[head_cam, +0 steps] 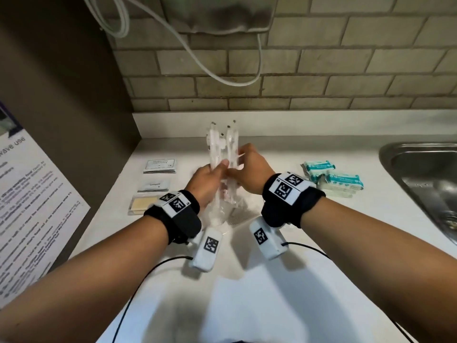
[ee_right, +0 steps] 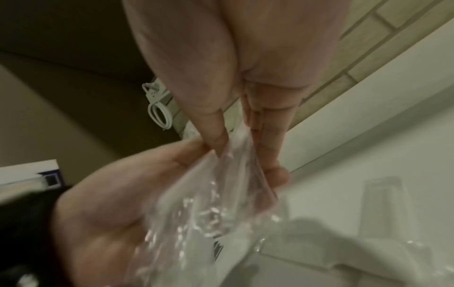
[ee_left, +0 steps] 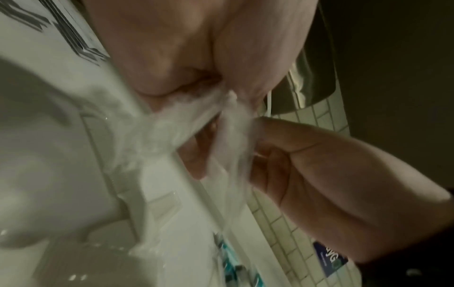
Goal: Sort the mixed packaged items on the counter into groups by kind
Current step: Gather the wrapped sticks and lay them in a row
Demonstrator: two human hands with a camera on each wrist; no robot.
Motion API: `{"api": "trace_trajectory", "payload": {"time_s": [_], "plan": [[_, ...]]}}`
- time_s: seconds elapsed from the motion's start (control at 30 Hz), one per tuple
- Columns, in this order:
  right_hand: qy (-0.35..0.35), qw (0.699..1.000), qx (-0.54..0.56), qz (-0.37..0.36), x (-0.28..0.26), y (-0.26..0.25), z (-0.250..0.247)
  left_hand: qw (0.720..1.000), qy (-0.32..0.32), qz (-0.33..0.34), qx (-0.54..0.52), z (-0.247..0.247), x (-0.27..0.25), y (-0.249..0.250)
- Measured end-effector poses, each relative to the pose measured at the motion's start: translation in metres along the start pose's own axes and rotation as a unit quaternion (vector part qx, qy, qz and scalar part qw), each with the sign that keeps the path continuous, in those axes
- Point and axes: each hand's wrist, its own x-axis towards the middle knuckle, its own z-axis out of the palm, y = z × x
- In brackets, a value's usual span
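Note:
Both hands hold a bunch of clear plastic packets (head_cam: 223, 149) upright above the middle of the white counter (head_cam: 259, 280); the packets' contents are blurred. My left hand (head_cam: 210, 179) grips the bunch from the left, its thumb on the front. My right hand (head_cam: 247, 167) pinches the same packets from the right. In the left wrist view the clear packets (ee_left: 196, 120) run between my left hand (ee_left: 211, 91) and the right hand (ee_left: 270, 151). In the right wrist view my right hand (ee_right: 233, 147) pinches the crinkled packets (ee_right: 221, 194).
On the left of the counter lie flat white sachets (head_cam: 160, 165), a smaller white packet (head_cam: 156, 186) and a yellowish packet (head_cam: 142, 204). Teal wipe packs (head_cam: 331, 178) sit on the right. A steel sink (head_cam: 425, 184) fills the far right. White cables (head_cam: 197, 53) hang on the tiled wall.

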Motion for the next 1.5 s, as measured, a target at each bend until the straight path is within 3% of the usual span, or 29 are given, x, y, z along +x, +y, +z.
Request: {"api": "trace_trajectory", "payload": {"time_s": [0.07, 0.17, 0.27, 0.47, 0.57, 0.7, 0.87, 1.0, 1.1, 1.33, 1.5], "plan": [[-0.041, 0.997, -0.055, -0.030, 0.003, -0.003, 0.011, 1.000, 0.000, 0.008, -0.030, -0.008, 0.003, 0.004], [-0.102, 0.981, -0.153, -0.064, 0.002, -0.007, 0.019, 0.999, 0.019, 0.037, 0.009, -0.027, 0.008, 0.001], [-0.169, 0.967, -0.188, -0.039, 0.007, -0.009, 0.012, 0.997, 0.055, 0.048, 0.036, -0.049, 0.012, -0.002], [-0.292, 0.851, -0.435, -0.045, 0.017, 0.006, 0.030, 0.995, 0.077, 0.043, 0.035, -0.076, 0.013, 0.003], [-0.313, 0.833, -0.449, -0.085, 0.013, 0.019, 0.046, 0.996, 0.070, 0.041, 0.040, -0.078, 0.012, -0.001], [-0.305, 0.856, -0.414, -0.050, 0.021, 0.031, 0.039, 0.994, 0.046, 0.012, 0.094, -0.074, 0.014, -0.016], [-0.256, 0.841, -0.478, -0.001, 0.034, 0.048, 0.017, 0.979, 0.023, -0.013, 0.203, -0.055, 0.022, -0.035], [-0.193, 0.884, -0.421, 0.069, 0.044, 0.076, 0.001, 0.979, 0.000, -0.028, 0.200, -0.038, 0.034, -0.047], [-0.166, 0.892, -0.405, 0.110, 0.040, 0.081, -0.013, 0.979, -0.018, -0.021, 0.200, -0.028, 0.040, -0.050], [-0.185, 0.886, -0.411, 0.110, 0.030, 0.087, -0.034, 0.973, -0.028, -0.007, 0.228, -0.011, 0.041, -0.038], [-0.160, 0.916, -0.365, 0.040, 0.020, 0.069, -0.028, 0.975, -0.028, -0.006, 0.221, -0.004, 0.038, -0.038]]}}
